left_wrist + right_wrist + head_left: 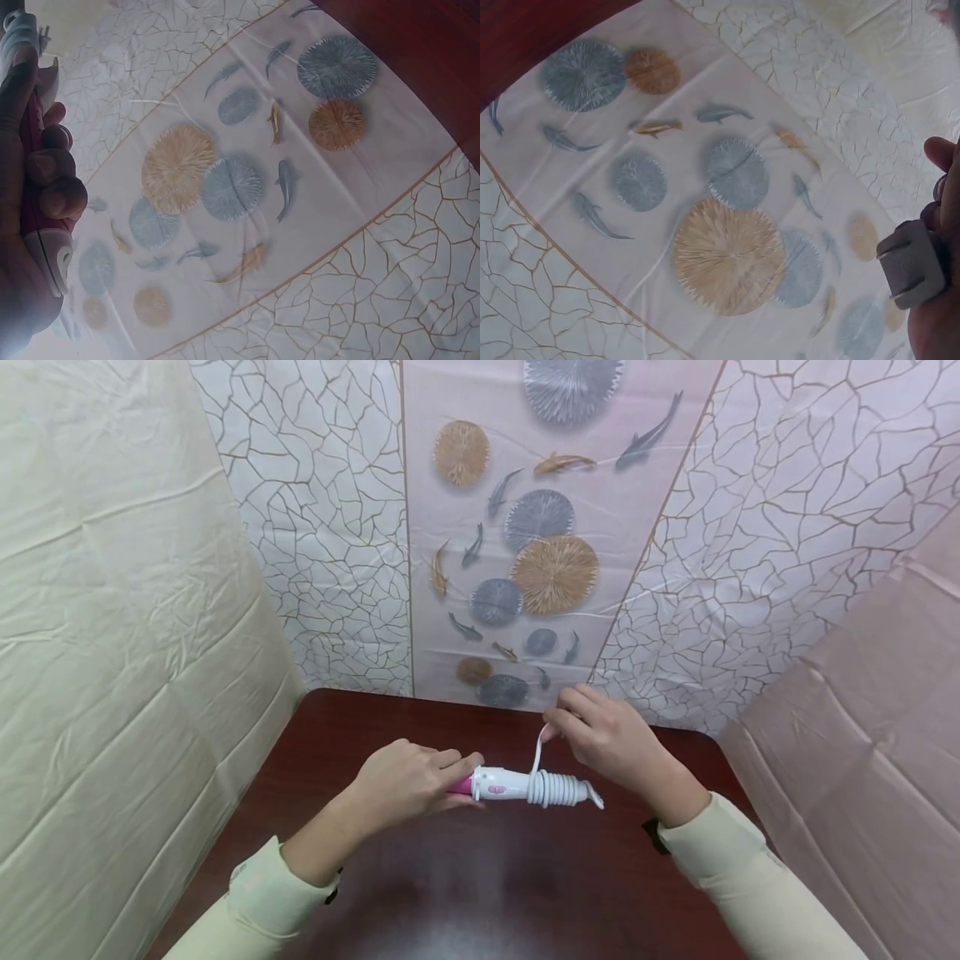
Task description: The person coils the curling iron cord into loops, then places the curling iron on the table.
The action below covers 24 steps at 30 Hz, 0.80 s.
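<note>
A pink-and-white hair styling iron (504,783) is held level above the table, with a small pink switch on its white part. My left hand (412,783) grips its pink end; in the left wrist view, fingers (56,176) curl round the pink body. White cord (555,789) is wound in several turns round the iron's right end. Above those turns, my right hand (603,731) pinches a raised length of cord between thumb and fingers. The right wrist view shows only part of that hand (937,195), and the cord is out of sight there.
Beneath both hands is a dark red-brown table (465,877). A patterned cloth (487,552) with fish and round leaf prints hangs behind it. Cream cloth (135,635) stands at the left, and more cloth (862,718) at the right. A grey block (911,264) sits by the right wrist.
</note>
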Tool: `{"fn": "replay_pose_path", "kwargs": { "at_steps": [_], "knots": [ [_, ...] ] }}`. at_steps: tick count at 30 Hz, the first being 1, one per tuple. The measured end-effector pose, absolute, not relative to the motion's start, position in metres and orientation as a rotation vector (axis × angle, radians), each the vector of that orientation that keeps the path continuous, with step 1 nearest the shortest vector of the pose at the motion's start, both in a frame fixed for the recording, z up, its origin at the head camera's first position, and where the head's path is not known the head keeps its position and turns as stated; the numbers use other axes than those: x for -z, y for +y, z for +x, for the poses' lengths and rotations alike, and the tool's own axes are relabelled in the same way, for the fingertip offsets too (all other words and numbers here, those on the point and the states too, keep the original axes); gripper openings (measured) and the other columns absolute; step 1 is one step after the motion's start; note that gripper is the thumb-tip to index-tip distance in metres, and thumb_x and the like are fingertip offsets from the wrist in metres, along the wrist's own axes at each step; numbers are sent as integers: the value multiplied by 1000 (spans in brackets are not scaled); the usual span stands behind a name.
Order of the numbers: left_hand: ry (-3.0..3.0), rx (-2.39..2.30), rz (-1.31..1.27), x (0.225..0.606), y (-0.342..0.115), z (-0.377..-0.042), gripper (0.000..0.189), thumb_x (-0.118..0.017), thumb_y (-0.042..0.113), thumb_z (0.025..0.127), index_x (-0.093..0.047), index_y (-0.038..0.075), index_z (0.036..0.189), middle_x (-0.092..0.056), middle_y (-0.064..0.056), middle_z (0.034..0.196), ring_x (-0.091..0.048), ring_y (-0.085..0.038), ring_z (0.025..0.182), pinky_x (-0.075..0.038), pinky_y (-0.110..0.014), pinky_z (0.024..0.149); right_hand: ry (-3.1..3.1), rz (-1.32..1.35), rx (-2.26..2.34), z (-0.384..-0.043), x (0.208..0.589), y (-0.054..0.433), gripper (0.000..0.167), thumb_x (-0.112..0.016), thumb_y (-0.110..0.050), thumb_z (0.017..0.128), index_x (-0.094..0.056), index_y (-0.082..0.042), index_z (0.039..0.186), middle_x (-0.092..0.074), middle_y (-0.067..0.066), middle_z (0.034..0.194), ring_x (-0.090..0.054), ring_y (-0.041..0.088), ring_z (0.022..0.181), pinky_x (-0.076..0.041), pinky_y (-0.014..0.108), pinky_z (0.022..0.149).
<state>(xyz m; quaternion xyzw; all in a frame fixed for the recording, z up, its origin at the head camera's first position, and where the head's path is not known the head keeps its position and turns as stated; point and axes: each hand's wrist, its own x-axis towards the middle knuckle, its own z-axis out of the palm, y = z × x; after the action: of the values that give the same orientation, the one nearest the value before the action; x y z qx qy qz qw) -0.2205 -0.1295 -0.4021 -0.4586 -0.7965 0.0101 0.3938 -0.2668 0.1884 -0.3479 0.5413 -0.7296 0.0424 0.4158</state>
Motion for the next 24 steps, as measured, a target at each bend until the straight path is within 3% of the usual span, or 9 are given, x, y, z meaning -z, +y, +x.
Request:
{"fn": "replay_pose_path", "kwargs": {
  "at_steps": [3, 10, 14, 18, 24],
  "knots": [
    [-2008, -26, -1162, 402, -128, -219, 57, -86, 64, 89, -75, 19, 122, -66, 10, 77, -59, -6, 54, -46, -27, 45, -1896, 1315, -116, -271, 349, 190, 31, -56, -17, 116, -75, -1, 98, -62, 7, 89, -55, 21, 73, -51, 31, 57],
    [-1979, -42, -1160, 402, -126, -215, 56, -85, 64, 91, -75, 19, 123, -65, 11, 77, -59, -5, 54, -44, -25, 45, -1940, 1283, -148, -279, 351, 193, 6, -75, -1, 100, -71, 0, 95, -59, 9, 88, -55, 23, 73, -52, 35, 62],
    [-1970, -41, -1154, 401, -124, -213, 56, -84, 63, 91, -75, 18, 124, -66, 11, 78, -60, -5, 56, -44, -24, 45, -1962, 1257, -157, -281, 352, 195, 6, -71, -2, 103, -71, -1, 97, -60, 9, 90, -57, 25, 77, -54, 38, 67],
    [-1968, -50, -1148, 398, -125, -211, 55, -84, 60, 93, -75, 17, 125, -67, 10, 80, -61, -6, 56, -45, -25, 45, -1966, 1232, -190, -286, 359, 197, 22, -60, -13, 113, -72, -2, 98, -59, 8, 89, -56, 24, 76, -52, 38, 66],
    [-1939, -68, -1138, 394, -126, -211, 55, -86, 57, 93, -74, 14, 124, -67, 7, 82, -62, -7, 58, -46, -26, 45, -1973, 1179, -217, -289, 382, 197, 37, -47, -28, 120, -69, -8, 99, -54, 4, 89, -50, 19, 67, -46, 34, 54]
  ]
}}
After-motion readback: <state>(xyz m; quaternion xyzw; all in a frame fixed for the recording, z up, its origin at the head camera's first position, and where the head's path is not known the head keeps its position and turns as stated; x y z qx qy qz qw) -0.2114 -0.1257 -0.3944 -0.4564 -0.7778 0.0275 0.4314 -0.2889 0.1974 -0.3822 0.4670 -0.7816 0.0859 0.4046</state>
